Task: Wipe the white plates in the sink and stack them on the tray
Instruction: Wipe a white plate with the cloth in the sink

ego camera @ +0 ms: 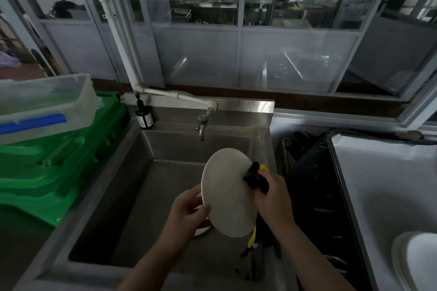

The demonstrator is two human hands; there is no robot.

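Glazed kitchen partitions backed the deep stainless steel sink [132,186], and a white-lined tray [369,172] carrying stacked white plates [421,264] lay to its right. Over the basin, the tilted round white plate [227,194] had its long axis running near to far. The left hand [189,212] pinched its near-left rim; the right hand [274,198], nearer the tray, pressed a bunched black-and-yellow cloth [256,177] on its right edge.

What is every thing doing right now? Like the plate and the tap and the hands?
white plate: tilted on edge above the sink, held.
left hand: grips the plate's left rim.
right hand: presses a black and yellow cloth on the plate.
tap: no water seen.
stacked plates: on the tray.
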